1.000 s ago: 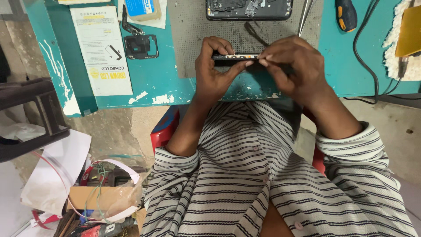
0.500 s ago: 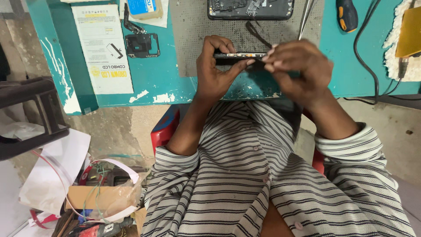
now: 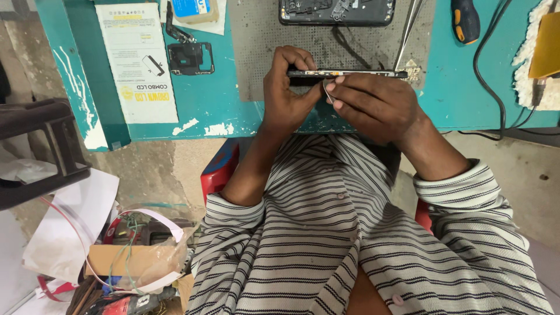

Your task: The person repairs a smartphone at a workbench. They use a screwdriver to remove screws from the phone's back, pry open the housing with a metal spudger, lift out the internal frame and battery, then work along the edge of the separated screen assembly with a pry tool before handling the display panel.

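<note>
Hands meet over the near edge of the desk [image 3: 233,116], both on a thin dark phone [image 3: 350,73] held edge-up above the grey mat [image 3: 256,52]. The left hand [image 3: 289,93] clamps the phone's left end, fingers curled over its top edge and thumb beneath. The right hand [image 3: 373,105] has dropped slightly from where it sat half a second ago: then its fingers covered the phone's right half, now they lie just under the edge, leaving the full length of the edge bare. Its fingertips pinch a small pale pick [image 3: 328,90], tip touching the phone's lower edge near the middle. That shift suggests, as a judgement, that the prying point has moved along the seam and the work on the edge goes on; the phone itself has barely moved. At the far edge of the mat lies an opened phone body [image 3: 337,11], well apart. A screwdriver [image 3: 465,20] rests toward the far right corner, a paper sheet [image 3: 137,61] and a black bracket [image 3: 191,58] toward the left edge.
</note>
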`<state>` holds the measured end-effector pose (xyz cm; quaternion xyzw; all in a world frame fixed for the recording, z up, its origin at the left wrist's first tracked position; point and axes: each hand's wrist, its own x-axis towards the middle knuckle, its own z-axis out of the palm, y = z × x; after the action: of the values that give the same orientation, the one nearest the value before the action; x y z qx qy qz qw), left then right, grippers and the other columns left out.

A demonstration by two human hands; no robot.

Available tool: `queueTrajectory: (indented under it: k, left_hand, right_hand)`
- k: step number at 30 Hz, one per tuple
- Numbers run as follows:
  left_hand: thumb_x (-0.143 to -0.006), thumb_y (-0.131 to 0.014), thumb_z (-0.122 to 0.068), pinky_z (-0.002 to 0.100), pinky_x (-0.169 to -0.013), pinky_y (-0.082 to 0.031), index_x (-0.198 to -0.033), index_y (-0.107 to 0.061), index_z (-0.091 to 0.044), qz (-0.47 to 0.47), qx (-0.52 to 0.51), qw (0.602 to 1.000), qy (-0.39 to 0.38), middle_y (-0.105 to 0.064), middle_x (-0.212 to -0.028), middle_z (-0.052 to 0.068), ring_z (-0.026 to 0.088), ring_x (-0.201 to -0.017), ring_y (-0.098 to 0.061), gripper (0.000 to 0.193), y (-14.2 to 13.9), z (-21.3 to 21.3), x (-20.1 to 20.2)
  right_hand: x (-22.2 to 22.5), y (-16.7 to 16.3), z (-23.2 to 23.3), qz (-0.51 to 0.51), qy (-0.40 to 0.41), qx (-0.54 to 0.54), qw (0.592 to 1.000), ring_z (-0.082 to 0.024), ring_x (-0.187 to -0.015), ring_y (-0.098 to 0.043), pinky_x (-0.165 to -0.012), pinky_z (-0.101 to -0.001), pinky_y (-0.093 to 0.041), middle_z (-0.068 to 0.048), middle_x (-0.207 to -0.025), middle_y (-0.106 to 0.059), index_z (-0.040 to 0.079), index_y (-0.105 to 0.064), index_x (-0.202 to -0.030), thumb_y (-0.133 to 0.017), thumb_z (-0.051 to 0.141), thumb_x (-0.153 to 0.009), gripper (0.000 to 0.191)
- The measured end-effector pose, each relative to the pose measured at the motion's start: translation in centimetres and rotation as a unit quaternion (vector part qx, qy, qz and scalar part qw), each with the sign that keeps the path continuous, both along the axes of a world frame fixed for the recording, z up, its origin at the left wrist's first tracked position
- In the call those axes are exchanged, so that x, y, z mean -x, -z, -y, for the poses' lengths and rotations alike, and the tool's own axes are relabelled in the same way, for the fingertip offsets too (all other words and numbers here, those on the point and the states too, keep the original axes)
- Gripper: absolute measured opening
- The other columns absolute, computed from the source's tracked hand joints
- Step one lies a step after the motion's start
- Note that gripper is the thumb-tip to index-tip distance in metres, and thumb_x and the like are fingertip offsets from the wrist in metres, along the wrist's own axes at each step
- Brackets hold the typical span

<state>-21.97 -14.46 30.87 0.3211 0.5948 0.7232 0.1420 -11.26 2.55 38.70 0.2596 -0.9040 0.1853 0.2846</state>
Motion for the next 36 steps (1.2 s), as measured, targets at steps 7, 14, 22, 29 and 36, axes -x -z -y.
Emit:
queueTrajectory:
  k: [7,14,22,29,36]
  left_hand:
    - [-0.088,-0.077,0.008,0.027,-0.084,-0.054,-0.107,-0.043,-0.007,0.004,0.006,1.000,0.003,-0.056,-0.103,0.008,0.011,-0.093,-0.058,0.042,-0.2,0.0,0.1]
    - [-0.087,-0.078,0.007,0.027,-0.084,-0.055,-0.106,-0.043,-0.007,-0.002,0.001,1.000,0.004,-0.057,-0.102,0.008,0.012,-0.094,-0.059,0.043,-0.4,0.0,0.1]
    - [-0.088,-0.080,0.006,0.027,-0.083,-0.055,-0.106,-0.043,-0.008,-0.012,0.008,1.000,0.003,-0.057,-0.101,0.008,0.012,-0.093,-0.060,0.043,-0.4,-0.1,0.2]
    - [-0.088,-0.079,0.006,0.025,-0.076,-0.053,-0.106,-0.043,-0.007,-0.021,0.005,1.000,0.000,-0.057,-0.101,0.008,0.012,-0.091,-0.058,0.043,-0.1,0.0,0.2]
    - [-0.088,-0.077,0.008,0.026,-0.082,-0.053,-0.107,-0.042,-0.007,0.017,-0.009,1.000,0.019,-0.055,-0.104,0.009,0.012,-0.091,-0.057,0.042,0.1,0.1,0.1]
  right_hand:
    - [0.1,0.2,0.1,-0.003,0.019,-0.004,1.000,-0.026,-0.107,-0.073,-0.089,-0.0355,-0.065,-0.010,-0.114,-0.076,0.000,-0.074,-0.098,-0.081,0.003,-0.093,0.009]
    - [0.1,0.6,0.1,0.004,0.024,0.001,1.000,-0.024,-0.107,-0.073,-0.087,-0.0341,-0.066,-0.008,-0.113,-0.076,0.001,-0.074,-0.095,-0.081,0.005,-0.094,0.008]
    - [0.3,0.8,0.0,-0.023,0.023,-0.025,0.999,-0.023,-0.107,-0.072,-0.083,-0.0314,-0.066,-0.007,-0.115,-0.076,0.005,-0.075,-0.094,-0.079,0.009,-0.095,0.006]
    - [0.4,-0.4,0.4,-0.026,0.023,-0.047,0.998,-0.024,-0.103,-0.071,-0.083,-0.0328,-0.065,-0.010,-0.112,-0.074,0.005,-0.074,-0.093,-0.079,0.005,-0.093,0.005]
    - [-0.1,-0.1,1.0,0.077,0.080,0.067,0.992,-0.028,-0.109,-0.071,-0.087,-0.0351,-0.063,-0.012,-0.114,-0.073,0.000,-0.064,-0.103,-0.079,-0.004,-0.097,0.017]
